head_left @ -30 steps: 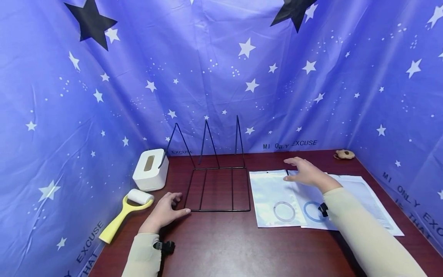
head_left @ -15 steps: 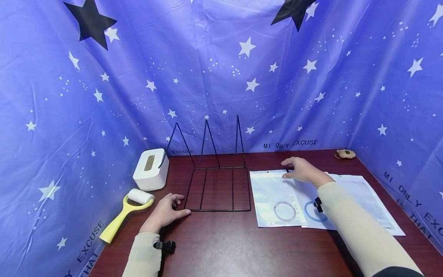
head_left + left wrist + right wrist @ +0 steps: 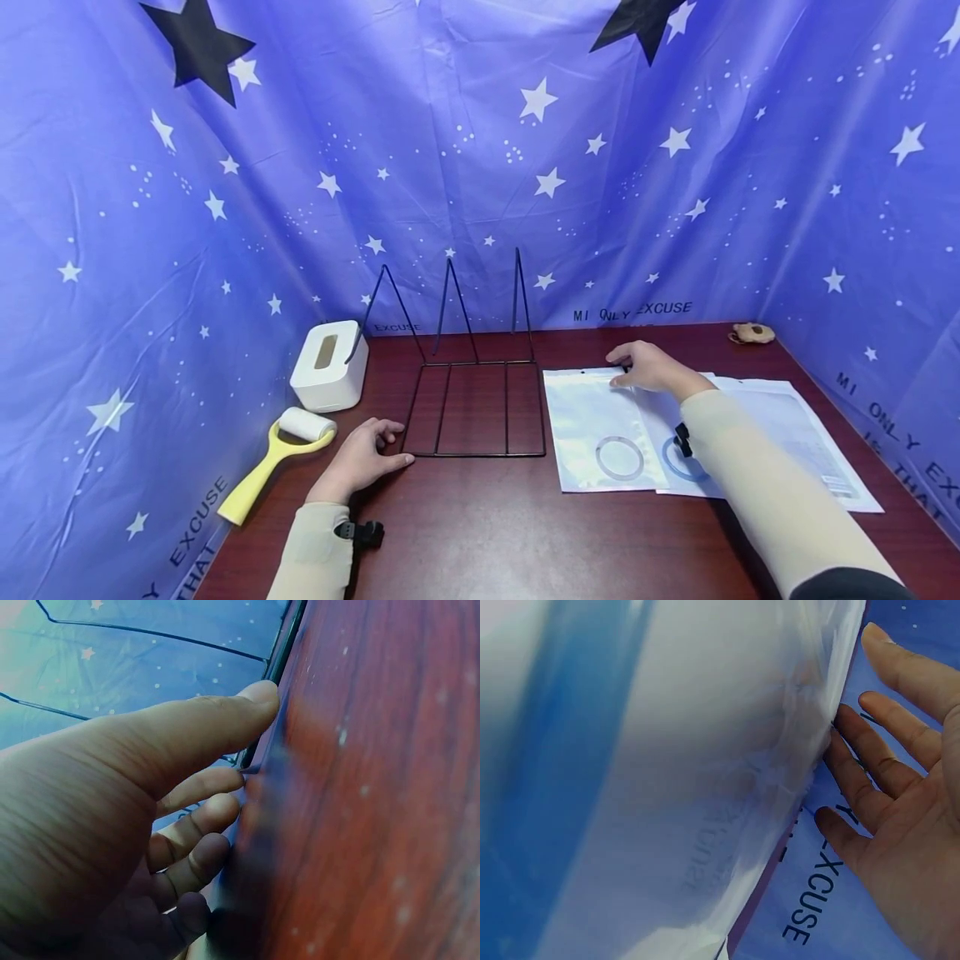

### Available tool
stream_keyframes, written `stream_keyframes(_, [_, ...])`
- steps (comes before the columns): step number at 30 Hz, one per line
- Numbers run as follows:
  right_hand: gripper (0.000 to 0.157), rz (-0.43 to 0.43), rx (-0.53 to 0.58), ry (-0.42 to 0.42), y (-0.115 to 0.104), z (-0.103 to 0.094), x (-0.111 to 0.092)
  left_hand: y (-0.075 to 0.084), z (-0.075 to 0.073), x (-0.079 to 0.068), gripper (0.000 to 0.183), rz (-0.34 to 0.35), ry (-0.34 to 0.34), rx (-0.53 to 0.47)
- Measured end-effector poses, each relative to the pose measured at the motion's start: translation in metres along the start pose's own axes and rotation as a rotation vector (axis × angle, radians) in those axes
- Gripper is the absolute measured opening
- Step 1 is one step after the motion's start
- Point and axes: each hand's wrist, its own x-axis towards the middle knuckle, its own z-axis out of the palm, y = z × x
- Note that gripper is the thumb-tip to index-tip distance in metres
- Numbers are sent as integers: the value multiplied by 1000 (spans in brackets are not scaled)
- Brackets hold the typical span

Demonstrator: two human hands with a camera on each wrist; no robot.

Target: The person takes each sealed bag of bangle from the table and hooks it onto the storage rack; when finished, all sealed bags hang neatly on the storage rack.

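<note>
My left hand [image 3: 358,458] is at the front left corner of a black wire rack [image 3: 474,455]. In the left wrist view, the thumb lies against the front bar [image 3: 281,664] while the other fingers bend loosely below it. My right hand [image 3: 651,368] is over the back edges of flat white zip bags, its fingertips at the plastic edge. The left bag [image 3: 588,412] shows a pale ring; the middle bag [image 3: 654,417] has a blue ring, partly covered by the sleeve. A third bag [image 3: 798,433] lies at the right. Close up, fingertips meet one bag's edge [image 3: 810,780].
A white tissue box [image 3: 330,379] stands left of the rack, behind a yellow-handled lint roller [image 3: 262,475]. A small tan object [image 3: 752,334] sits at the back right. Starry blue cloth [image 3: 480,167] surrounds the dark red table [image 3: 480,533].
The right hand has shifted slightly left along the bags' back edge, its fingers bending closer to the thumb. The left hand stays by the rack corner.
</note>
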Motion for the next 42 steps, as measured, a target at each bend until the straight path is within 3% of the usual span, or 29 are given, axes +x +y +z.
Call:
stream_keyframes(14, [48, 8, -8, 36, -2, 6, 6, -1, 1, 3, 43, 7, -2, 9])
stream_keyframes(21, [16, 18, -30, 56, -8, 5, 6, -1, 1, 3, 42, 14, -1, 5])
stream_keyframes(26, [6, -5, 11, 28, -12, 0, 5, -1, 1, 3, 42, 14, 1, 2])
stream_keyframes(34, [6, -69, 98, 27, -19, -12, -4, -2, 1, 1, 42, -2, 1, 13])
stream_keyframes(42, [7, -137, 153, 146, -29, -17, -19, -1, 0, 0, 42, 13, 5, 6])
